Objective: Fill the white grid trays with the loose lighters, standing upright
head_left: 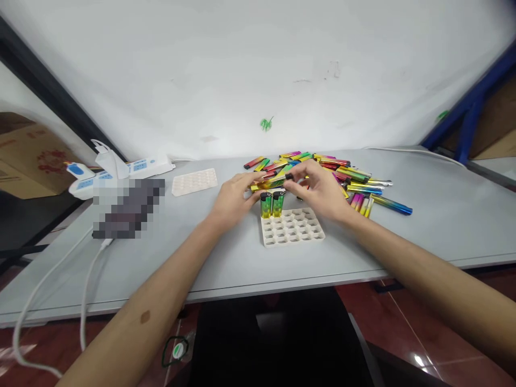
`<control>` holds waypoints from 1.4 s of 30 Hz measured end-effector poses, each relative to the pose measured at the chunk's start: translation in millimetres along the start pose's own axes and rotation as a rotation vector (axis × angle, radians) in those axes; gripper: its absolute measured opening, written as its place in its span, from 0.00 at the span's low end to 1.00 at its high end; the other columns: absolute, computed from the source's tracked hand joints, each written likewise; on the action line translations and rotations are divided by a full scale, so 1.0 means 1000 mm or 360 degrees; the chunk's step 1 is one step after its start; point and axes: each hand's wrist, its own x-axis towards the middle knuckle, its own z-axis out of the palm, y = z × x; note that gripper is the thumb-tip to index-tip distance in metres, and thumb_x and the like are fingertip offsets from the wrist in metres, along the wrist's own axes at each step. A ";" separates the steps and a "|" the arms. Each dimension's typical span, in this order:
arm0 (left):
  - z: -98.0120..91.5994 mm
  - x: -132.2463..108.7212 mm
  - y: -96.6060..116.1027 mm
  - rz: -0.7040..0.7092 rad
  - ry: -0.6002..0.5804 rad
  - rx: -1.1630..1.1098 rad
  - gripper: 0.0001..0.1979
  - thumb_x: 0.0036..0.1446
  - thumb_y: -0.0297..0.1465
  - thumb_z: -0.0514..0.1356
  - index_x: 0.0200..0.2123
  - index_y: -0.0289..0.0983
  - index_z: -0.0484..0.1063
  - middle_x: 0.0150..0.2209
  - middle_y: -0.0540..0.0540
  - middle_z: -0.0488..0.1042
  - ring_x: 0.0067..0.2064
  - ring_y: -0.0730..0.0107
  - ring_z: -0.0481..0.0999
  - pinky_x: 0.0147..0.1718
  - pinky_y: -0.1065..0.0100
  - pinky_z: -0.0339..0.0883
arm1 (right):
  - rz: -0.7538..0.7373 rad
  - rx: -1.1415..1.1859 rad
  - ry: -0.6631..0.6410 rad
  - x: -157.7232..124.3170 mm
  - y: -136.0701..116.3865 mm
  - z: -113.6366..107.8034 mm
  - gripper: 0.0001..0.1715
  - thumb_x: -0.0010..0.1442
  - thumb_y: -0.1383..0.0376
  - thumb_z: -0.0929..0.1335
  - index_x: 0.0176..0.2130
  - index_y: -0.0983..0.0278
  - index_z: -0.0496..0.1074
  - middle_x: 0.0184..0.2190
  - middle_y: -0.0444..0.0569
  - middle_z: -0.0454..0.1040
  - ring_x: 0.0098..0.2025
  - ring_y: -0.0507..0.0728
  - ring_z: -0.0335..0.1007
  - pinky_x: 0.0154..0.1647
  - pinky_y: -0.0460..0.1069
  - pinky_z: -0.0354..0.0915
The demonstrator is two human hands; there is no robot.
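Head view: both bare arms reach in from the lower corners and meet at the centre of the frame, over a grey table (226,258). The left hand (234,199) has its fingers curled and pinches the left end of a yellow-green lighter (273,183), which lies level between the two hands. The right hand (322,191) closes thumb and fingertips on the same lighter's dark right end, its other fingers loosely bent. Just below the held lighter, two green and yellow lighters (271,204) stand upright side by side in the far left corner of a white tray (296,231) with rows of round holes; the tray lies flat just below the middle of the frame. Behind the hands and to the right of centre, a loose pile of bright lighters (355,180) is spread on the table, some reaching out towards the right. Left of centre lies a second white tray (194,181), flat and apart from the hands. In the upper left sits a white power strip (139,166) with blue sockets, and white cables (86,290) trail off towards the lower left.
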 end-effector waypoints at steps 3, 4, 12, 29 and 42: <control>0.000 0.000 -0.003 -0.0053 -0.0139 0.0181 0.17 0.60 0.28 0.59 0.52 0.40 0.74 0.49 0.44 0.75 0.51 0.59 0.71 0.50 0.58 0.68 | 0.0211 0.0404 0.0132 0.004 0.001 -0.005 0.15 0.59 0.54 0.71 0.39 0.61 0.68 0.37 0.48 0.75 0.40 0.55 0.73 0.42 0.52 0.70; 0.000 -0.001 -0.004 -0.0053 -0.0197 0.0231 0.16 0.60 0.28 0.58 0.51 0.40 0.75 0.48 0.43 0.74 0.52 0.58 0.70 0.51 0.57 0.68 | 0.0265 0.0525 0.0171 0.005 0.000 -0.007 0.15 0.60 0.53 0.70 0.38 0.60 0.66 0.35 0.47 0.76 0.39 0.55 0.74 0.42 0.52 0.70; -0.002 -0.001 -0.002 -0.0082 -0.0298 0.0461 0.07 0.60 0.31 0.57 0.38 0.39 0.76 0.40 0.43 0.73 0.46 0.54 0.68 0.44 0.54 0.67 | 0.0604 0.0699 0.0128 0.008 -0.001 -0.011 0.19 0.62 0.46 0.66 0.37 0.58 0.65 0.23 0.39 0.62 0.18 0.48 0.55 0.15 0.45 0.53; -0.006 -0.002 -0.002 -0.0224 -0.0410 0.0271 0.05 0.59 0.33 0.59 0.38 0.41 0.68 0.38 0.47 0.76 0.41 0.59 0.73 0.37 0.62 0.64 | 0.0782 0.0674 -0.0001 0.007 -0.003 -0.016 0.34 0.59 0.34 0.60 0.31 0.61 0.69 0.19 0.41 0.59 0.17 0.48 0.51 0.15 0.46 0.48; -0.012 0.002 0.010 -0.0589 0.0038 -0.0170 0.06 0.64 0.36 0.54 0.41 0.43 0.59 0.36 0.52 0.78 0.25 0.73 0.71 0.31 0.66 0.63 | 0.0900 0.0684 -0.0132 0.008 -0.001 -0.019 0.38 0.57 0.32 0.57 0.25 0.60 0.67 0.13 0.41 0.57 0.15 0.50 0.49 0.16 0.48 0.50</control>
